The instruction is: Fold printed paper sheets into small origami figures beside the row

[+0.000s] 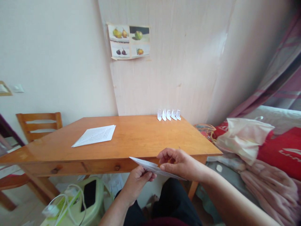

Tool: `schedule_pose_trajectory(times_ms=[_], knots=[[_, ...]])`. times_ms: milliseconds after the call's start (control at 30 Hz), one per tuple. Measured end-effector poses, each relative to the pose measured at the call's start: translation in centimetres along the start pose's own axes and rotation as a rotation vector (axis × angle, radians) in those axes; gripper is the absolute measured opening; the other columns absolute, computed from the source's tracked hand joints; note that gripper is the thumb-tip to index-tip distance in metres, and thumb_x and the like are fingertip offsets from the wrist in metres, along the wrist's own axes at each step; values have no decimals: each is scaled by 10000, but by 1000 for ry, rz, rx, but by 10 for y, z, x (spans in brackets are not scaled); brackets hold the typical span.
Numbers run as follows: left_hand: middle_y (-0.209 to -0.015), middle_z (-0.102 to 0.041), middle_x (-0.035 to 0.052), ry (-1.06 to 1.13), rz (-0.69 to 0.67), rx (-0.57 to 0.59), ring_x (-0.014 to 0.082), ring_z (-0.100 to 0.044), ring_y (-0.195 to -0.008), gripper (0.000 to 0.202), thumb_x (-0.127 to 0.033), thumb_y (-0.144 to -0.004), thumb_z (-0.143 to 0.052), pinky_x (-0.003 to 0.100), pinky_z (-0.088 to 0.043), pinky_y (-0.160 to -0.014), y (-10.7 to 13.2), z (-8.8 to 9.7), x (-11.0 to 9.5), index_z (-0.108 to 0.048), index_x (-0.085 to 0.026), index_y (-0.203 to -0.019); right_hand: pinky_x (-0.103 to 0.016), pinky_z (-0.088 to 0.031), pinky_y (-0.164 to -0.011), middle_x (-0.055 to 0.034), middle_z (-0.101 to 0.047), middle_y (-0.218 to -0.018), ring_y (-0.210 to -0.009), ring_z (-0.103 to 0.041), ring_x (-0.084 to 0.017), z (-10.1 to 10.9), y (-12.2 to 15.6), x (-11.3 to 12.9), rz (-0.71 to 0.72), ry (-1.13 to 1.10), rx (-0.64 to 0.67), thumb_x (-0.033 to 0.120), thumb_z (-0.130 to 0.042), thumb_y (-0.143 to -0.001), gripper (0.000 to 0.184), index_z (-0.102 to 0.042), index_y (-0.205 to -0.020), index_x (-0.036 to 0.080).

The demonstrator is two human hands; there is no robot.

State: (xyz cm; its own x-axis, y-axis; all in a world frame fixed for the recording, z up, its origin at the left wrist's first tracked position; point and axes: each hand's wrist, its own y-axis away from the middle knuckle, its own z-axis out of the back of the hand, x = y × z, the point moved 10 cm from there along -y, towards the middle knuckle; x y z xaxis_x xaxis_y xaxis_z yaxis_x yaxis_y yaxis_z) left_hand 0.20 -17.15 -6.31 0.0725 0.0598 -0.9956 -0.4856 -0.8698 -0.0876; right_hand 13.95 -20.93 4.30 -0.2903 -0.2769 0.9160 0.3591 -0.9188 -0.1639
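A folded sheet of printed paper (pixel 146 164) is held over my lap, just in front of the table's near edge. My left hand (pixel 137 182) pinches its lower left part, thumb on top and fingers beneath. At the paper's right side is my right hand (pixel 180 163), its fingers curled and its thumb along the sheet; part of the paper is hidden behind this hand. A stack of printed sheets (pixel 95 135) lies on the left of the tabletop. Several small folded white paper shapes (pixel 168 115) stand in a row at the far right edge.
The wooden table (pixel 141 135) has drawers facing me. Below it at left, a pale green stool (pixel 97 201) bears a dark phone (pixel 89 195) and white cables (pixel 68 201). A wooden chair (pixel 39 121) is at left. Bags and a pink blanket (pixel 265 188) lie at right.
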Motion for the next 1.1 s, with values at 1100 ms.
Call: schedule_pose_trajectory(times_ms=[1100], knots=[[-863, -617, 4, 32, -18, 76, 110, -533, -647, 510, -382, -902, -664, 250, -423, -635, 1, -4, -2, -485, -203, -1345, -327, -479, -784, -32, -670, -903, -863, -615, -192, 5, 7, 3, 130, 501, 11, 221, -637, -851, 69, -660, -786, 209]])
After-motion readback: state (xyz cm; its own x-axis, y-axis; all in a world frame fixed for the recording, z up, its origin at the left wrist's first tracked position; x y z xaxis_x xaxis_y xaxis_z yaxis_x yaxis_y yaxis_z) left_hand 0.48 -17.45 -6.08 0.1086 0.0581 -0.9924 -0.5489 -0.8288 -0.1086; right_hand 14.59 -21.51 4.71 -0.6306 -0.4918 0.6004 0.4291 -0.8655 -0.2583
